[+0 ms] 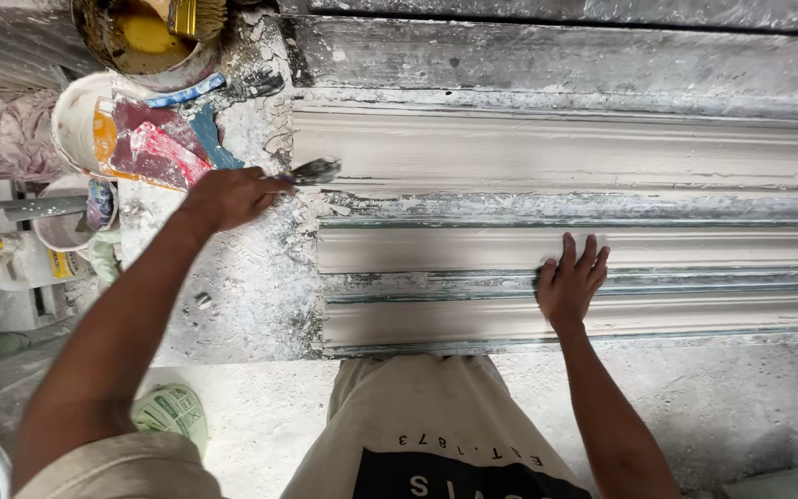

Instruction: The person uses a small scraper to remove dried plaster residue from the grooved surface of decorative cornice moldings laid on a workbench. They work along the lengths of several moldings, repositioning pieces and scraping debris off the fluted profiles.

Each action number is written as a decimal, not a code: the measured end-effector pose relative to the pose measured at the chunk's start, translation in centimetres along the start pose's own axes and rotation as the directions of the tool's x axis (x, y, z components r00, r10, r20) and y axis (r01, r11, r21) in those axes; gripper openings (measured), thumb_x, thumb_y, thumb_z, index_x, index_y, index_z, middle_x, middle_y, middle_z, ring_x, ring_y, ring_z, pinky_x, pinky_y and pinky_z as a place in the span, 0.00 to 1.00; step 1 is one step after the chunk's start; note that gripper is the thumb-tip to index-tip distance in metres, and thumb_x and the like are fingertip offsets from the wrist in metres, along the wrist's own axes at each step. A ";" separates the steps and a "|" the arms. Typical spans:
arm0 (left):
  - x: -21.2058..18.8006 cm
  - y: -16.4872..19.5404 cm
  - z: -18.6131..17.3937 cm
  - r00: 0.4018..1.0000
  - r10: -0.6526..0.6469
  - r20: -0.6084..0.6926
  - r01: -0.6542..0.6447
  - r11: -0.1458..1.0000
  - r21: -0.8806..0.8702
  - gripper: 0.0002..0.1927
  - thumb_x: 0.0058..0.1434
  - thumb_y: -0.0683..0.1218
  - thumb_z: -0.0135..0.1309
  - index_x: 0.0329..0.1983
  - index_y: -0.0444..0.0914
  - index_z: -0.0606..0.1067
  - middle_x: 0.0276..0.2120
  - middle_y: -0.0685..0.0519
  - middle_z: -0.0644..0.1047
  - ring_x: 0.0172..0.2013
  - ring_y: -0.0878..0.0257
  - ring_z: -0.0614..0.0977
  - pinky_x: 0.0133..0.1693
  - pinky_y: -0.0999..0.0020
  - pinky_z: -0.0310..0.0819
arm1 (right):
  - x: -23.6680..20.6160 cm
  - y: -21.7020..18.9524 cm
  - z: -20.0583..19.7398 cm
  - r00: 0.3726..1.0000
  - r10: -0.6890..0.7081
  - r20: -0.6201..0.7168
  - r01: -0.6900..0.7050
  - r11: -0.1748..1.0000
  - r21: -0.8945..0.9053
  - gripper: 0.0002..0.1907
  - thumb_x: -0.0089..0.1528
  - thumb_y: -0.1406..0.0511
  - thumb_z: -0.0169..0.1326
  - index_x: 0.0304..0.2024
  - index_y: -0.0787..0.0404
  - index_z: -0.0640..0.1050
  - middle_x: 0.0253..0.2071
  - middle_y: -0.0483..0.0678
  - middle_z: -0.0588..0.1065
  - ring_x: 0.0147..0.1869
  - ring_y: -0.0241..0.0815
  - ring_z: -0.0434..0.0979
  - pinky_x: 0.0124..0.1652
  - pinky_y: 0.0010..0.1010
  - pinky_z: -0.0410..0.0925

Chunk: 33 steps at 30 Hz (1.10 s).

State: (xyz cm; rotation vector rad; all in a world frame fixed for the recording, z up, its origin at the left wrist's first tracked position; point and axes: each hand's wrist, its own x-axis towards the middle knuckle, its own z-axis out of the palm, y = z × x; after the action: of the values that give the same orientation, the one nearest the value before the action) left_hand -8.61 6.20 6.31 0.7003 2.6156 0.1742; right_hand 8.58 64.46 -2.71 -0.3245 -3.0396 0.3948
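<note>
My left hand (229, 196) grips a small metal scraper (314, 171), whose blade rests at the left end of the upper plaster moulding strip (556, 152). My right hand (571, 279) lies flat, fingers spread, on the middle moulding strip (436, 249), pressing a pale piece of paper or cloth under the fingertips. A third moulding strip (436, 319) runs along the near edge of the plaster-crusted workbench (242, 286). All three strips run off to the right.
At the upper left stand a dirty bucket with yellow liquid and a brush (140, 37), a white bucket holding coloured scrapers (131, 134) and a smaller tub (66, 226). A green shoe (173, 416) shows on the dusty floor below.
</note>
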 end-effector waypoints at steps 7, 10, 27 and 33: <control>0.9 1.0 0.0 0.997 0.008 0.079 -0.009 1.000 0.007 0.16 0.71 0.55 0.44 0.59 0.63 0.75 0.42 0.51 0.80 0.40 0.49 0.84 0.44 0.50 0.80 | 0.1 0.2 0.3 1.000 -0.005 -0.010 0.005 0.999 -0.031 0.29 0.72 0.55 0.37 0.75 0.53 0.61 0.78 0.65 0.49 0.82 0.75 0.38 0.71 0.71 0.41; 0.8 0.9 -0.1 0.996 -0.026 0.087 0.022 0.999 0.048 0.17 0.70 0.56 0.44 0.60 0.64 0.75 0.41 0.48 0.80 0.40 0.49 0.84 0.44 0.50 0.80 | -0.1 0.2 0.3 1.000 -0.012 -0.012 0.011 0.999 -0.033 0.29 0.72 0.54 0.37 0.75 0.53 0.61 0.78 0.65 0.49 0.81 0.75 0.39 0.70 0.71 0.41; 2.7 2.9 0.6 0.992 -0.005 0.128 -0.008 0.995 0.100 0.17 0.71 0.58 0.44 0.61 0.66 0.74 0.38 0.51 0.81 0.37 0.54 0.86 0.39 0.55 0.83 | -0.1 0.2 0.2 1.000 -0.002 -0.028 0.000 0.998 -0.058 0.29 0.72 0.55 0.40 0.75 0.54 0.63 0.78 0.64 0.49 0.82 0.73 0.39 0.71 0.70 0.42; 4.6 4.8 1.5 0.995 0.092 0.043 -0.094 0.994 0.052 0.19 0.71 0.55 0.45 0.63 0.62 0.73 0.35 0.48 0.80 0.33 0.52 0.85 0.34 0.53 0.82 | -0.2 0.5 0.3 1.000 -0.001 -0.029 -0.001 0.999 -0.042 0.29 0.71 0.55 0.40 0.75 0.52 0.63 0.79 0.62 0.49 0.82 0.72 0.39 0.71 0.69 0.41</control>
State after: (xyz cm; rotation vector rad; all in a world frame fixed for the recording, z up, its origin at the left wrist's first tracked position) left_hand -9.38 12.69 4.35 0.8365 2.5588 0.1162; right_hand 8.85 64.83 -3.17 -0.3296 -3.0226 0.3236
